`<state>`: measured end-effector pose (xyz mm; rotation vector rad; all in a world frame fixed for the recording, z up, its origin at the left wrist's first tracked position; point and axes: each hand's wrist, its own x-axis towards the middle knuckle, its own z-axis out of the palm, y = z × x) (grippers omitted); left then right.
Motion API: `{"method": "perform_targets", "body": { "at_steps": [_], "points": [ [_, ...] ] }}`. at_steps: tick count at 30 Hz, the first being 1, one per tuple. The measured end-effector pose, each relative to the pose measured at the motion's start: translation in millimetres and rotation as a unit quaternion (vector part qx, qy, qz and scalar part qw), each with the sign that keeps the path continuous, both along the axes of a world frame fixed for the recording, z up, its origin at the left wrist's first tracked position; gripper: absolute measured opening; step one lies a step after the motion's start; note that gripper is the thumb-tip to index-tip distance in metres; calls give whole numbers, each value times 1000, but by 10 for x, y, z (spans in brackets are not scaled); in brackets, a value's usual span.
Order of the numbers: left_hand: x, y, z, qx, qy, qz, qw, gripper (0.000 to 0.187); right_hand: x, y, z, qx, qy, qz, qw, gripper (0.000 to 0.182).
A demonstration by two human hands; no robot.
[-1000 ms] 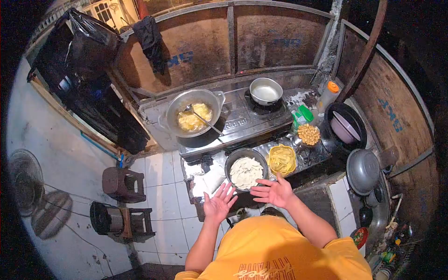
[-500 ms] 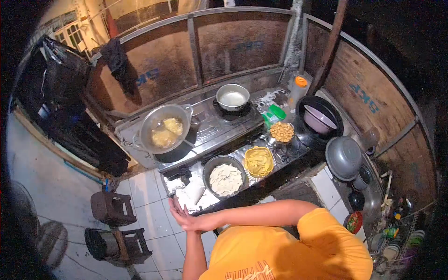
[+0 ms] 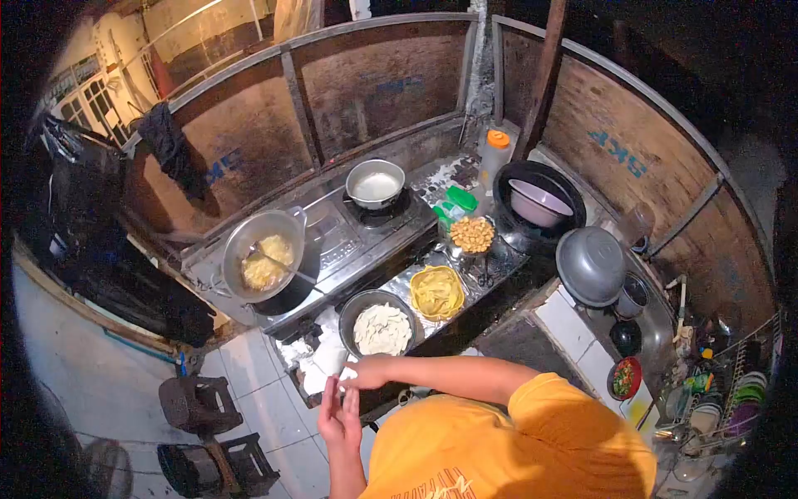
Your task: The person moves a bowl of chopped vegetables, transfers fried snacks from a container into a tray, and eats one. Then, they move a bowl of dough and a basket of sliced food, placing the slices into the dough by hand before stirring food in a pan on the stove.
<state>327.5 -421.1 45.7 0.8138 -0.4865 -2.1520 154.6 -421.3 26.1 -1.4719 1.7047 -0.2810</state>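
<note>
Right hand [image 3: 366, 373] shifted forward beside left hand [image 3: 339, 420]; left fingers parted, right's unclear; white packet [image 3: 330, 353] slants forward-right lengthwise.

What seem slices [image 3: 382, 330] lie in the bowl [image 3: 347, 316].

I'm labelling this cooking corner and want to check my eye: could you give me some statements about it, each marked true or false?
1. The lilac basin sits inside the black tub. True.
2. The yellow container is left of the bowl of white pieces. False: it is to the right.
3. The long-handled utensil leans in the wok. True.
4. The right hand grips the utensil. False: it is beside the left hand, away from the wok.
5. The bottle has an orange lid. True.
</note>
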Motion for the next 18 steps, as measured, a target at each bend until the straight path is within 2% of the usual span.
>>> {"method": "perform_targets", "body": {
  "at_steps": [1,2,3,4,6,8,9,10,11,12,13,15,17,18],
  "points": [
    [18,-21,-54,-2,1,-4,1000,33,-199,-55,-363,15,54,81,995,38],
    [89,-32,-164,16,-17,19,1000,20,-325,143,-350,-74,82,23,994,23],
    [115,-57,-245,34,-35,42,998,18,-427,296,-661,-152,99,-4,983,18],
    [61,-99,-280,45,-33,68,996,27,-527,450,-976,-229,115,-31,966,13],
    [21,-125,-335,30,-55,59,996,26,-824,787,-900,-97,121,-41,987,11],
    [30,-157,-555,-3,-59,29,998,18,-1166,1225,-1096,-141,155,-62,976,14],
    [-33,-149,-550,-2,-60,28,998,18,-1336,1432,-1294,-96,205,-19,974,16],
    [-137,-124,-491,-11,-70,5,997,12,-1485,1611,-1526,57,180,-63,980,19],
    [-270,-83,-396,-21,-80,-18,996,12,-1522,1975,-1923,-115,236,-123,957,20],
    [-482,28,-8,-31,-115,-18,993,30,-1560,2296,-2195,-283,285,-177,899,22],
    [-545,12,-75,-31,-116,-21,993,30,-1714,2382,-2073,-281,285,-180,899,22],
    [-621,-35,-354,-43,-139,-126,981,37,-2160,2491,-1849,-71,136,-239,959,23],
    [-765,-52,-459,-19,-151,-151,977,39,-2777,2497,-2015,4,196,-173,965,21],
    [-867,-28,-404,-8,-177,-162,971,39,-3010,2431,-1915,19,212,-227,951,21]
  ]
}}
